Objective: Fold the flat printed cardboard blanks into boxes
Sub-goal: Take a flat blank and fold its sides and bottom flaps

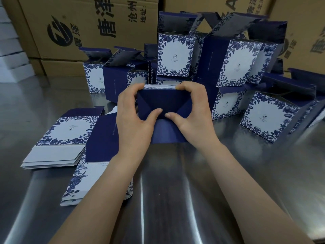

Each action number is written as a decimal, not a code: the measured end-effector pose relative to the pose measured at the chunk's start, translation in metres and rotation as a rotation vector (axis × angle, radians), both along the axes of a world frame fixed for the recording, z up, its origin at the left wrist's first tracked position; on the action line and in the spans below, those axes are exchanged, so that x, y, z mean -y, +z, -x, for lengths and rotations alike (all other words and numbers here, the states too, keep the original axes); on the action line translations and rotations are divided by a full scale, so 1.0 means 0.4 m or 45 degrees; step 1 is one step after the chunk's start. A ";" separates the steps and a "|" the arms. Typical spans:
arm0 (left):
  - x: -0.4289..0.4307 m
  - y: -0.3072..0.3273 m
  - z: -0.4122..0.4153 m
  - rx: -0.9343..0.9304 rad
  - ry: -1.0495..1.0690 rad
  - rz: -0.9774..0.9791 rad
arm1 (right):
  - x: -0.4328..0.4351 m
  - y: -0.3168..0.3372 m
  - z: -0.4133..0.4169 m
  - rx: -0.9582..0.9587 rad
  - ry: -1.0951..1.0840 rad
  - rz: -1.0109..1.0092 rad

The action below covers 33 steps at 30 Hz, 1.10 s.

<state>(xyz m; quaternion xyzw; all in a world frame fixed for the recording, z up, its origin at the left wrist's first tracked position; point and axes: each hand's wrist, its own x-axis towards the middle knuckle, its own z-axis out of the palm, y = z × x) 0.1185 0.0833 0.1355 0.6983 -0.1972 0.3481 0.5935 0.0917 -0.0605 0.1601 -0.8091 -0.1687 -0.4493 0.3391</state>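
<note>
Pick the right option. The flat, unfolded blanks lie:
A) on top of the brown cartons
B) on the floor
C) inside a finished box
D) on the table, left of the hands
D: the flat blanks lie stacked on the steel table, left of the left hand, which with the right hand holds the half-folded box.

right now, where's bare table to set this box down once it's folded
Widest free patch: steel table right of the right forearm, in front of the folded boxes. A second lies far left, between the flat blanks and the brown cartons. Crowded: behind the half-folded box, packed with folded boxes, and left-centre under the blanks.
</note>
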 end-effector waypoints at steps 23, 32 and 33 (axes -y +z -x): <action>-0.009 0.001 -0.007 0.010 -0.201 -0.121 | 0.012 0.002 0.007 -0.133 0.091 -0.120; 0.000 -0.005 -0.002 0.085 -0.327 -0.123 | -0.003 0.016 0.018 -0.376 -0.167 -0.150; 0.003 -0.005 0.000 0.099 -0.339 -0.130 | -0.003 0.017 0.018 -0.396 -0.195 -0.158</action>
